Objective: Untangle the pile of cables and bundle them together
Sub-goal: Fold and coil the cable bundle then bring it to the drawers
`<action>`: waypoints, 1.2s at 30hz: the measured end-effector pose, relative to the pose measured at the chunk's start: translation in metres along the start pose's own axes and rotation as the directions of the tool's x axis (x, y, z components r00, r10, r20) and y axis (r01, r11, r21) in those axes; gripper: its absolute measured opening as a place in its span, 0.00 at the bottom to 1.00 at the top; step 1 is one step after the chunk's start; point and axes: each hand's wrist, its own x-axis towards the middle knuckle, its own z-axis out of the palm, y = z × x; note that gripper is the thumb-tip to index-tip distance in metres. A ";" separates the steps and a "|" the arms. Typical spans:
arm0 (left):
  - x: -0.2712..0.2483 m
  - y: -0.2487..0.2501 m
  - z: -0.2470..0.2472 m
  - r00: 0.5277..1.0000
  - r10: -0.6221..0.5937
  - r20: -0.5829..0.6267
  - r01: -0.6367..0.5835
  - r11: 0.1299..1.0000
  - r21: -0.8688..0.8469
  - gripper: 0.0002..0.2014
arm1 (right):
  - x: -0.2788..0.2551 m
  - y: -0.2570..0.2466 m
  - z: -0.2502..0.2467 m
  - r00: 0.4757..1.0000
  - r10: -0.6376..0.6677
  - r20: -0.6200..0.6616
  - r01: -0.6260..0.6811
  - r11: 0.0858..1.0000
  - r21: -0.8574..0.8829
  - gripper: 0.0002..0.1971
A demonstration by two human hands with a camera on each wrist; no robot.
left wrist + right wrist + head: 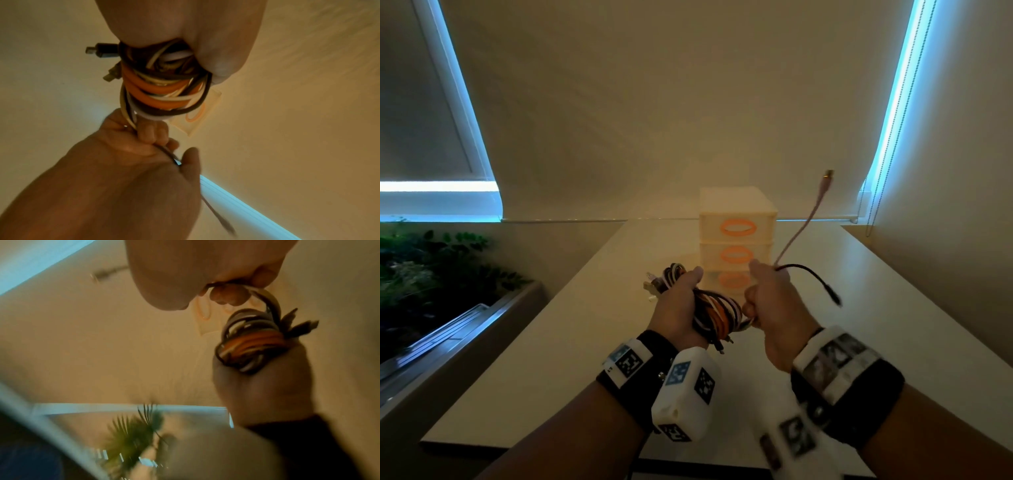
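Observation:
A coil of orange, black and white cables is held above the white table. My left hand grips the coil from the left, with several plugs sticking out beside it. My right hand is curled round loose cable ends just right of the coil. From its fist a pinkish cable stands upward with its plug at the top, and a black cable arcs down to the right. The wrist views are blurred.
A small white drawer unit with orange oval handles stands on the table right behind my hands. A blind with a bead chain hangs at the right. A planter with green leaves lies off the table's left edge.

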 end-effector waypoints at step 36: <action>-0.055 -0.028 0.007 0.933 -0.017 0.360 -0.072 0.970 0.231 0.23 | 0.013 -0.001 0.002 0.981 0.021 0.191 0.032 0.962 -0.270 0.42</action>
